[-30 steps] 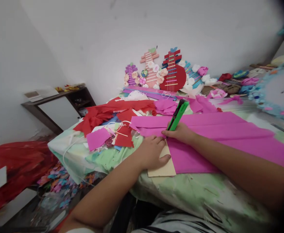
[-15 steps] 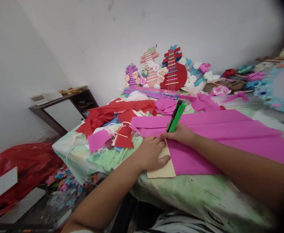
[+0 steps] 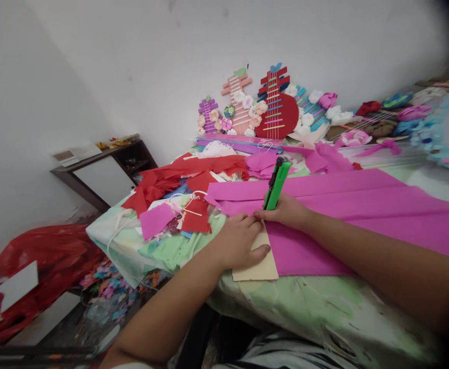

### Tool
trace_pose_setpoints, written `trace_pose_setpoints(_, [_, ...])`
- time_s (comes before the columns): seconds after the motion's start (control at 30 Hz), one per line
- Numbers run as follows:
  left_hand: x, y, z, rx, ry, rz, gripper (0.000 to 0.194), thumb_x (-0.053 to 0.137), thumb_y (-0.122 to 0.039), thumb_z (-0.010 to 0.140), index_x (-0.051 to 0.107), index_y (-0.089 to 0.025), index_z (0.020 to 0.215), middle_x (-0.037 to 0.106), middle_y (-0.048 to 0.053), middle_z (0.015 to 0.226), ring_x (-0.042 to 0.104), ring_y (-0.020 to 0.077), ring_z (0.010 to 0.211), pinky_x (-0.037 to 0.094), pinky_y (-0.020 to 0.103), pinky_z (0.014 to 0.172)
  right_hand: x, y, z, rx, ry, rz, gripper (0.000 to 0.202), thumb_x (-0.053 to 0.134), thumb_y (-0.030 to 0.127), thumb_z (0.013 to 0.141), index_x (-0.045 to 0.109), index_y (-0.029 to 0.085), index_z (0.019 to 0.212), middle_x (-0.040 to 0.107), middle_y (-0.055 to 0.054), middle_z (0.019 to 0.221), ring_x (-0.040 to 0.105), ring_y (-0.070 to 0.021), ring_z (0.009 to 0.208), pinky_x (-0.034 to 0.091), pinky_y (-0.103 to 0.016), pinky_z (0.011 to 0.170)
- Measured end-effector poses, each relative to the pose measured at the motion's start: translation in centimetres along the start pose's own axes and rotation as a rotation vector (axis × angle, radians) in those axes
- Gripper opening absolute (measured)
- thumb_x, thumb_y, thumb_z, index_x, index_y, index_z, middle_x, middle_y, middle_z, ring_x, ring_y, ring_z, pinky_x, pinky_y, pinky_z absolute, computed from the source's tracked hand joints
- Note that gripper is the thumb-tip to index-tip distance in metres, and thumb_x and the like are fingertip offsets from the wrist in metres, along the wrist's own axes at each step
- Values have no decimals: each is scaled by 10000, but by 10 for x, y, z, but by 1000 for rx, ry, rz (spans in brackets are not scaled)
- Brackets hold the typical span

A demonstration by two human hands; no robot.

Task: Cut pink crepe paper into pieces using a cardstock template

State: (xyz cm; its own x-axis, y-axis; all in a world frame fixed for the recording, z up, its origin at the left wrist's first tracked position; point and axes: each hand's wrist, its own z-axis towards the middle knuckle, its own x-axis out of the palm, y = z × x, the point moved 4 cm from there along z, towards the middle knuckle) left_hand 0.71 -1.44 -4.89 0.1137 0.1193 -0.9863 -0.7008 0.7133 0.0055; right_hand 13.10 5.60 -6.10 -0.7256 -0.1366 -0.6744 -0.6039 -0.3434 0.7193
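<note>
My right hand [image 3: 285, 211] is closed around a green box cutter [image 3: 277, 184], which leans with its top to the right. The blade end is hidden by my fingers, at the edge of a cream piece of card [image 3: 255, 266]. My left hand [image 3: 243, 242] presses on that card with fingers laid out and thumb apart. The card overlaps the left part of a large magenta crepe paper sheet [image 3: 362, 215], folded in layers, which runs off to the right under my right forearm.
Red paper scraps [image 3: 158, 182] and a small magenta piece [image 3: 157, 221] lie to the left on the green tablecloth [image 3: 293, 302]. Decorated paper guitars [image 3: 276, 115] lean on the wall behind. A low cabinet [image 3: 103, 179] and a red plastic bag [image 3: 43, 256] are beyond the table's left side.
The view has shifted slightly. The box cutter's top has tipped a little to the left, while both hands stay in nearly the same spots on the card.
</note>
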Motion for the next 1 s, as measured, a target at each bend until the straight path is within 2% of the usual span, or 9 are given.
trace_pose_setpoints(0.13, [-1, 0, -1, -4, -3, -6, 385, 430, -408, 777, 520, -120, 1017, 542, 86, 1024, 442, 219, 924, 328, 359, 886, 0, 0, 0, -13, -6, -11, 412, 556, 576, 554, 486, 173, 596, 475, 28, 538, 441, -107, 533, 334, -237, 519])
trace_pose_setpoints(0.37, [-1, -1, 0, -4, 10, -8, 363, 427, -404, 782, 524, -131, 1002, 552, 77, 981, 447, 218, 920, 329, 360, 884, -5, 0, -1, 13, 10, 148, 412, 591, 560, 529, 524, 164, 619, 483, 25, 550, 444, -105, 540, 345, -234, 519])
trace_pose_setpoints(0.5, [1, 0, 0, -14, 9, -4, 374, 429, -407, 781, 515, -132, 1018, 546, 82, 994, 443, 220, 928, 327, 368, 883, -6, 5, -4, 8, 55, 131, 419, 596, 561, 522, 530, 165, 642, 484, 26, 555, 460, -114, 560, 355, -238, 534])
trace_pose_setpoints(0.7, [1, 0, 0, -8, 10, -4, 368, 427, -405, 783, 512, -132, 1015, 541, 86, 1003, 442, 218, 930, 327, 366, 885, -2, 3, -3, 9, 42, 35, 412, 578, 569, 534, 509, 167, 594, 485, 22, 544, 451, -113, 536, 331, -237, 506])
trace_pose_setpoints(0.9, [1, 0, 0, -11, 3, -3, 378, 430, -409, 784, 502, -137, 1036, 541, 82, 1003, 441, 220, 942, 329, 369, 887, -6, 6, -5, -20, 38, 156, 394, 590, 541, 539, 530, 163, 632, 484, 29, 549, 456, -110, 558, 351, -235, 535])
trace_pose_setpoints(1.0, [1, 1, -1, -14, -2, 0, 372, 429, -413, 783, 509, -133, 1016, 538, 86, 1010, 439, 218, 939, 330, 363, 887, -7, 9, -6, -11, 71, 117, 402, 584, 553, 539, 526, 165, 628, 494, 23, 560, 468, -117, 567, 355, -237, 535])
